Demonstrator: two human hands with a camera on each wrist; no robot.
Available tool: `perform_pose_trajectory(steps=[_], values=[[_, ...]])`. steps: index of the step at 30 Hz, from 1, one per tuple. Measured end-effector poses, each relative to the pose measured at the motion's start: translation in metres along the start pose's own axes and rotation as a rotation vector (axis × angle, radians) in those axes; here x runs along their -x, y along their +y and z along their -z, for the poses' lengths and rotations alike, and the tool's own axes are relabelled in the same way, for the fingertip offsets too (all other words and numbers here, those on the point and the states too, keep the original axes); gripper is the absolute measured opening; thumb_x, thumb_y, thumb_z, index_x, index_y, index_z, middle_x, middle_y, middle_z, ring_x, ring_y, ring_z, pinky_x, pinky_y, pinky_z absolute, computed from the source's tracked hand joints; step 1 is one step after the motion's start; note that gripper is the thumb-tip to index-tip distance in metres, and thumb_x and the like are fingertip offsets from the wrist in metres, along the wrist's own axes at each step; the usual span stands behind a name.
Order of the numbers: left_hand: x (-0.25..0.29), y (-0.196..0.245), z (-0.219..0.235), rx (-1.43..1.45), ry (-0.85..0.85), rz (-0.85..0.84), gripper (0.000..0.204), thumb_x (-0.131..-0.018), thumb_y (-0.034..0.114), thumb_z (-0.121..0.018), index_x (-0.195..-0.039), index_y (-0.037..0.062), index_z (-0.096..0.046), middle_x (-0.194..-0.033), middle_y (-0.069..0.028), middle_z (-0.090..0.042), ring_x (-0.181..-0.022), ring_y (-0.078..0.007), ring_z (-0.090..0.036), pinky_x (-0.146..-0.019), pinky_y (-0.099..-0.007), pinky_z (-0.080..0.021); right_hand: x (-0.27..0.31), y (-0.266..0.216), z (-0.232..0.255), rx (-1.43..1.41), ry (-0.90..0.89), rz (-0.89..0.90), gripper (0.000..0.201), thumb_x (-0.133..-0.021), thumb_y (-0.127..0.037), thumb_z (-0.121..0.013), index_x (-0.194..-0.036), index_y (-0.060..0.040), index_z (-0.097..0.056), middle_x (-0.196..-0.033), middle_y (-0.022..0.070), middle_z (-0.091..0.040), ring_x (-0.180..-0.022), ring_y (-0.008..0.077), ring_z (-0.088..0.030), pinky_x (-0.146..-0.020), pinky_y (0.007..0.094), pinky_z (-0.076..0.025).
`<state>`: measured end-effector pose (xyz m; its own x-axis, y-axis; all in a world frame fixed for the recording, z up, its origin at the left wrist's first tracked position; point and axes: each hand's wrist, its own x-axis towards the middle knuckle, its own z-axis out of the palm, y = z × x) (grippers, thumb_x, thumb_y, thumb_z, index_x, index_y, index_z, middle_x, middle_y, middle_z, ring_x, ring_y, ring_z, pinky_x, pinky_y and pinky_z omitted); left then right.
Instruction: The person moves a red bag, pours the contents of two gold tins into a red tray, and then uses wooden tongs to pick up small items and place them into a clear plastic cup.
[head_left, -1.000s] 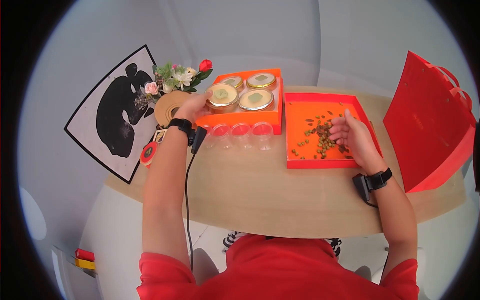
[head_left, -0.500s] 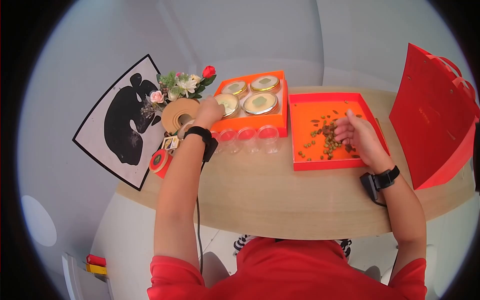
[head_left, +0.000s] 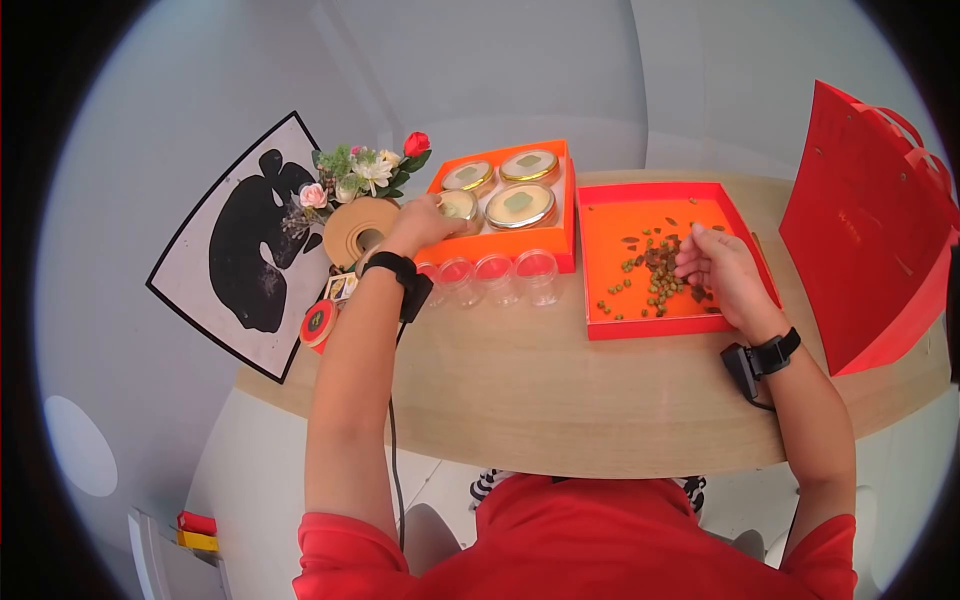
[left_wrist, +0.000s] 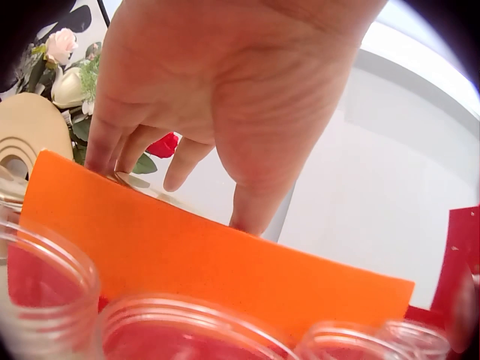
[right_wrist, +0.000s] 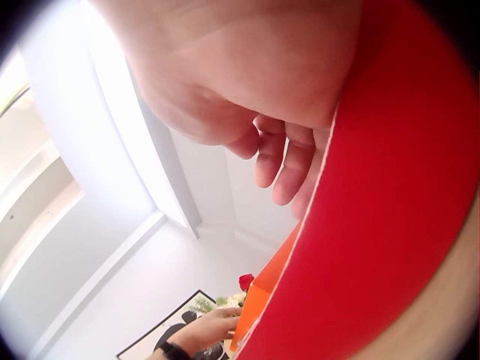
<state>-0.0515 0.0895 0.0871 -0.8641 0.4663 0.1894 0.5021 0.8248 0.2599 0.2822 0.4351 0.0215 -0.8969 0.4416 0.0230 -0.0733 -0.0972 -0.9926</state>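
Observation:
In the head view my left hand [head_left: 424, 224] is at the front left round jar [head_left: 460, 206] in the orange box [head_left: 510, 243], its fingers covering the lid's left side. The left wrist view shows fingers and thumb of this hand [left_wrist: 217, 97] spread around the lid's rim, tips partly hidden behind the box wall [left_wrist: 202, 244]. My right hand [head_left: 725, 270] hangs, fingers loosely bent and holding nothing, over the right side of a red tray [head_left: 650, 329] with small green and brown pieces [head_left: 660, 280]. In the right wrist view the hand [right_wrist: 247, 82] is beside the tray's red wall [right_wrist: 382, 187].
Several clear cups [head_left: 495, 280] line the box's front. Left of it are a flower bunch [head_left: 368, 172], a round tan object [head_left: 350, 228], a red round container [head_left: 318, 322] and a black-and-white picture [head_left: 240, 245]. A red bag [head_left: 855, 230] stands at the right.
The front left jar sits lower in the box than a second ago, and my left hand covers more of its lid. My right hand has stayed over the tray. The head view has shifted slightly.

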Motion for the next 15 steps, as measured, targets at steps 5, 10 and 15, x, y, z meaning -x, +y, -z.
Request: perform_pose_trajectory(steps=[5,10,15], values=[[-0.003,0.000,0.010,0.069,-0.124,-0.003,0.084,-0.075,0.054,-0.091,-0.133,-0.0027,-0.072,-0.123,-0.0245,-0.078,-0.117,-0.0369,-0.075,-0.101,-0.0438,-0.058,0.001,0.000,0.000,0.002,0.003,0.001,0.037,-0.114,-0.040,-0.056,-0.094,-0.0119,-0.067,-0.090,0.0015,-0.072,-0.083,0.0121,-0.070,-0.078,0.0268,-0.052],[-0.005,-0.005,-0.016,-0.026,0.024,-0.067,0.096,-0.072,0.058,-0.093,-0.141,-0.0023,-0.065,-0.128,-0.0255,-0.076,-0.120,-0.0374,-0.073,-0.105,-0.0451,-0.057,0.000,0.002,0.002,-0.002,-0.009,0.011,0.036,-0.114,-0.039,-0.056,-0.091,-0.0131,-0.065,-0.089,0.0019,-0.073,-0.083,0.0126,-0.070,-0.077,0.0272,-0.051],[0.006,0.000,-0.016,-0.021,0.105,-0.009,0.102,-0.070,0.057,-0.095,-0.144,-0.0043,-0.061,-0.135,-0.0288,-0.071,-0.131,-0.0394,-0.067,-0.110,-0.0453,-0.054,-0.001,0.002,0.001,0.025,-0.012,0.014,0.039,-0.114,-0.039,-0.058,-0.087,-0.0122,-0.067,-0.086,0.0008,-0.071,-0.081,0.0118,-0.068,-0.077,0.0269,-0.051]])
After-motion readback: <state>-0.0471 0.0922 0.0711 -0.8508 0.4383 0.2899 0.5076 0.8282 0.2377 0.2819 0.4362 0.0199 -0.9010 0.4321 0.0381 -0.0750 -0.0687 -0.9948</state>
